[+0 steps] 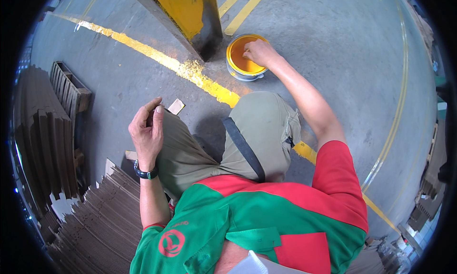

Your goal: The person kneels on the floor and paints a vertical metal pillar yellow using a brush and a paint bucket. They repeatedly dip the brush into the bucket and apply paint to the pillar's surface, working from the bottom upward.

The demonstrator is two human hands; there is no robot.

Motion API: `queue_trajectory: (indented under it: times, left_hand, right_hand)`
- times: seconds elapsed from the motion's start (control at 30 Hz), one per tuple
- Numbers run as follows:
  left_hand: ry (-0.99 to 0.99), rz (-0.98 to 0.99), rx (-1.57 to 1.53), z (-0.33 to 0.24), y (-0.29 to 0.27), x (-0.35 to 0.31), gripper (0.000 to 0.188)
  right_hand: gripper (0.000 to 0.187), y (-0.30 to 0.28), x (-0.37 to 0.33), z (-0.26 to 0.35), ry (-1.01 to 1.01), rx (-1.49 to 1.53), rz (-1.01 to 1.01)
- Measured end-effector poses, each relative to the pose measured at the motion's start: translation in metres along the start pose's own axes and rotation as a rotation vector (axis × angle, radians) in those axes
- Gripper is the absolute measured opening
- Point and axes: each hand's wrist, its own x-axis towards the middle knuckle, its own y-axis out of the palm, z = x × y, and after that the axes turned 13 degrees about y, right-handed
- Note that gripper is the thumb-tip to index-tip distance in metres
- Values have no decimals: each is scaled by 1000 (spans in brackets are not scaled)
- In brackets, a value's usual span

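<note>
My right hand reaches over the rim of a round metal paint can with yellow paint inside. Its fingers are bent together above the paint, and whatever they hold is too hidden to make out. My left hand, with a dark watch on the wrist, rests by my left knee. Its fingers are loosely bent, the thumb stands apart, and nothing shows in it. Just beyond that knee, a small pale flat piece lies on the floor. Close to the can stands a yellow and dark post.
A patchy yellow line crosses the grey floor past the post's foot and under my knees. Brown corrugated sheets are stacked at near left, more sheets beyond them. A wooden pallet stands at far left.
</note>
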Motion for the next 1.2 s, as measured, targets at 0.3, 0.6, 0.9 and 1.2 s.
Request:
queue_trajectory:
  times: [0.3,0.6,0.9,1.2]
  left_hand:
    - [23,10,11,5,1,2,19]
    - [16,7,15,2,-1,2,19]
    - [39,7,3,2,1,2,20]
    - [21,12,-16,1,-4,1,21]
  right_hand:
    - [30,-45,-63,9,52,317,-168]
    - [30,-10,-98,-15,332,1006,-84]
    - [24,9,-135,-41,143,950,-304]
    - [25,-46,-153,-13,-51,1068,-490]
